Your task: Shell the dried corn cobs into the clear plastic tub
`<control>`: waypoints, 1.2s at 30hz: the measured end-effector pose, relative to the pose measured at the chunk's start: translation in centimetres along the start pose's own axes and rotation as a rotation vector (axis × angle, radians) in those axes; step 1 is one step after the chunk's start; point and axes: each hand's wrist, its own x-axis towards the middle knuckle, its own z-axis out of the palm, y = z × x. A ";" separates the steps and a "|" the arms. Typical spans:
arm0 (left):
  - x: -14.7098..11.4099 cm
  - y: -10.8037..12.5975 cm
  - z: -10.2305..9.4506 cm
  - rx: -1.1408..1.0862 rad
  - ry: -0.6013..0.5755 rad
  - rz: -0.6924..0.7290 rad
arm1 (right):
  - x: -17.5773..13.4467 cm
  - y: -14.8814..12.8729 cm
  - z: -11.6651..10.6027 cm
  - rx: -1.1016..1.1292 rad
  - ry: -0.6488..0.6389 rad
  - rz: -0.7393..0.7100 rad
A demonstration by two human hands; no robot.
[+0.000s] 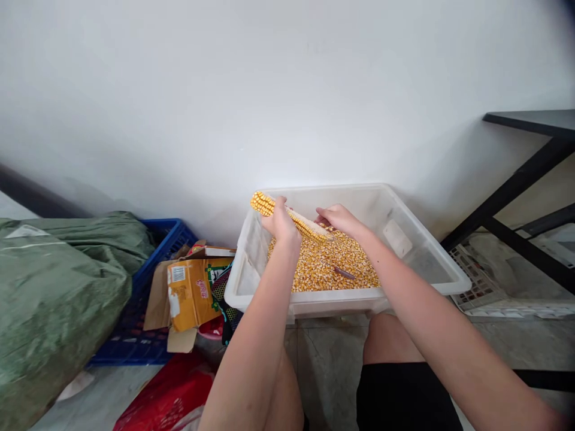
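My left hand [284, 222] is wrapped round a long ear of corn [263, 203], tilted down to the right above a white plastic tub [426, 257]. Yellow kernels cover the ear's far left end and lower side, while a pale bare strip runs along its top. Close to the ear's lower end is my right hand [341, 219], fingers curled; what they hold, if anything, is hidden. Loose corn kernels [323, 266] spread over the tub's bottom. A small dark, narrow object [344, 273] lies on the kernels near the front rim.
Left of the tub are an opened cardboard box [193, 293], a blue crate [157, 311] with a green sack [63, 287] over it, and a red bag [166, 392]. A black-framed table [516, 185] stands at right, above a white basket [480, 281]. Behind is a white wall [287, 90].
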 end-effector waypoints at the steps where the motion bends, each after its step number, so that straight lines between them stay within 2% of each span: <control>1: 0.3 0.1 0.0 -0.003 0.016 0.023 | 0.0 0.1 -0.1 -0.034 0.037 -0.026; 4: 1.0 0.2 -0.1 -0.005 0.048 0.054 | -0.7 -0.5 0.3 -0.162 0.093 -0.166; 8: 1.4 0.9 -0.1 -0.014 0.089 0.008 | -2.5 -2.0 1.1 -0.338 -0.039 -0.345; 12: 2.1 2.2 -0.3 -0.065 0.203 -0.120 | -3.6 -2.7 1.1 -0.186 -0.286 -0.290; 14: 2.6 2.7 -0.4 -0.062 0.245 -0.159 | -3.8 -2.9 1.1 -0.131 -0.358 -0.237; 16: 3.1 3.0 -0.6 -0.040 0.259 -0.161 | -4.0 -3.1 1.4 -0.162 -0.354 -0.248; 21: 4.1 3.2 -0.9 0.043 0.276 -0.200 | -4.7 -3.7 2.6 -0.348 -0.287 -0.418; 24: 4.2 3.4 -1.0 0.063 0.266 -0.232 | -4.9 -3.7 3.1 -0.476 -0.206 -0.490; 27: 4.3 3.3 -1.0 0.063 0.254 -0.244 | -4.8 -3.6 3.4 -0.488 -0.128 -0.526; 29: 4.4 3.1 -0.9 0.069 0.249 -0.245 | -4.4 -3.3 3.5 -0.380 -0.123 -0.453; 33: 4.5 2.8 -0.8 0.075 0.228 -0.244 | -2.9 -2.6 2.8 0.022 -0.231 -0.050; 36: 4.4 2.8 -0.8 0.057 0.208 -0.199 | -1.8 -2.1 1.4 0.111 -0.183 0.040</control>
